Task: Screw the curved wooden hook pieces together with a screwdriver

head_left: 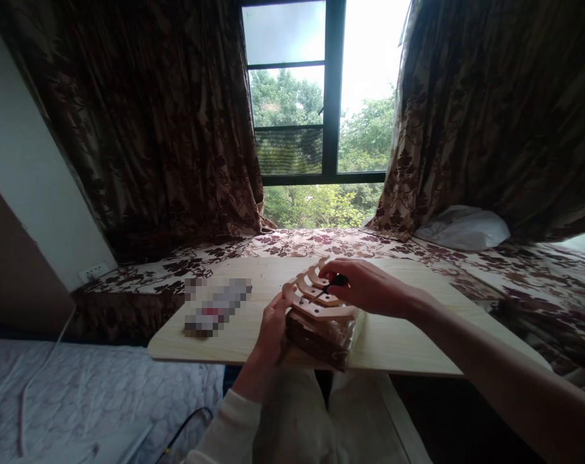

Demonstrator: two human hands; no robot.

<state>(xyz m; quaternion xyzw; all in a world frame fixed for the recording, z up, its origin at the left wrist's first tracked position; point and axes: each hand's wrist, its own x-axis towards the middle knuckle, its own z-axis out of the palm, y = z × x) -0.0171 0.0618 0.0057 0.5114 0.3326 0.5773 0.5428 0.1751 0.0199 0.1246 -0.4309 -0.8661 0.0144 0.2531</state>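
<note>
Several curved pale wooden pieces with dark holes and screws stand in a row on top of a brown block wrapped in clear plastic, near the table's front edge. My left hand is closed on the left end of the nearest wooden piece, beside the block. Above the pieces, my right hand is closed round the black handle of a screwdriver. Its thin shaft points down and left toward a screw in the nearest piece. Whether the tip touches the screw is too small to tell.
The pale table has a blurred-out item on its left side. Beyond it runs a flower-patterned ledge with a white plastic bag at the right. Dark curtains frame a window. A quilted bed surface lies at the lower left.
</note>
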